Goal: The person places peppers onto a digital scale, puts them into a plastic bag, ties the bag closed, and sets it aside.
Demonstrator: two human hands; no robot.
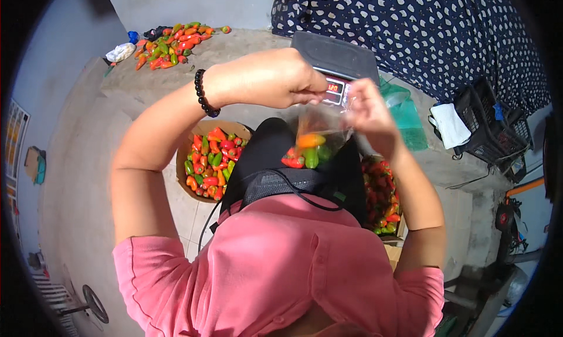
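Note:
A clear plastic bag point(321, 121) hangs over my lap with several peppers point(309, 155) inside, orange, green and red. My left hand point(292, 80), with a black bead bracelet on its wrist, is closed in a pinch on the bag's upper left edge. At the upper right edge, my right hand point(369, 109) is closed on the plastic too, its fingers smeared by motion. Just behind the hands stands a dark digital scale point(334, 55) with a lit red display, partly covered by them. Nothing but shadow shows on the visible part of its platform.
A round container of mixed peppers point(212, 164) sits left of my legs, and a box of peppers point(381, 202) sits right. A pepper pile point(173, 44) lies on the concrete ledge. Green plastic bags point(407, 117) and a black crate point(495, 123) with a white cloth point(450, 126) are at right.

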